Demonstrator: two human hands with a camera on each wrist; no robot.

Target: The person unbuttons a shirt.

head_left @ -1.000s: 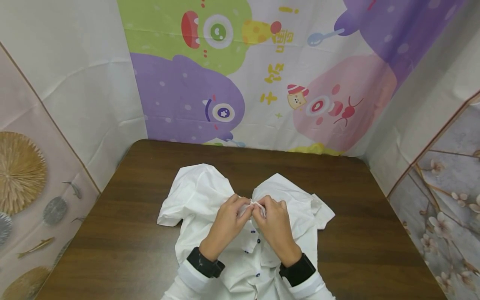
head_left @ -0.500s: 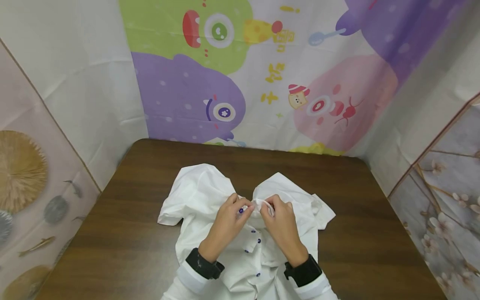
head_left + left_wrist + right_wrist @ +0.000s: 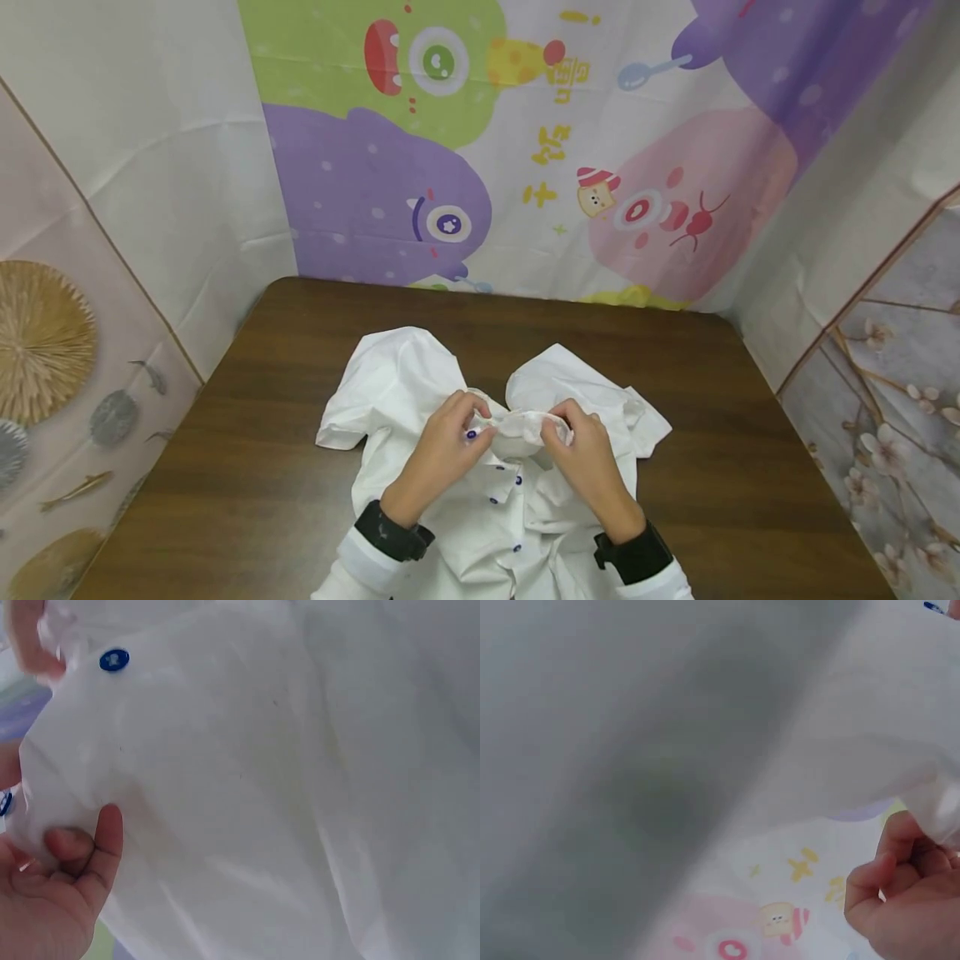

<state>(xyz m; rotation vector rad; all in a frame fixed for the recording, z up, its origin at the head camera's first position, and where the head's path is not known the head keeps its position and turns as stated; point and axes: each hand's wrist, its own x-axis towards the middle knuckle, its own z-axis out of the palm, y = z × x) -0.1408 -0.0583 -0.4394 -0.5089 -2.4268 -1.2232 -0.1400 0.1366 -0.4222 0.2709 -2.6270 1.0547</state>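
A white short-sleeved shirt (image 3: 465, 533) with dark blue buttons lies spread on the brown table, its collar side away from me. My left hand (image 3: 442, 442) pinches the collar's left end, where a blue button (image 3: 471, 434) shows between finger and thumb. On the other side my right hand (image 3: 588, 450) pinches the collar's right end. Between the hands the collar (image 3: 521, 423) spans in a loose band. In the left wrist view the left hand (image 3: 56, 892) curls at the cloth edge near another button (image 3: 114, 660). The right wrist view shows the right hand (image 3: 915, 885) gripping white fabric.
The brown wooden table (image 3: 255, 500) extends around the shirt on both sides. Behind it hangs a cartoon-printed cloth (image 3: 525, 167). Patterned panels (image 3: 82, 375) stand at the left and right, and black bands (image 3: 393, 532) circle both wrists.
Both hands were close together at the collar. They have moved apart, the right hand to the right and the left slightly left, and the collar is now stretched between them.
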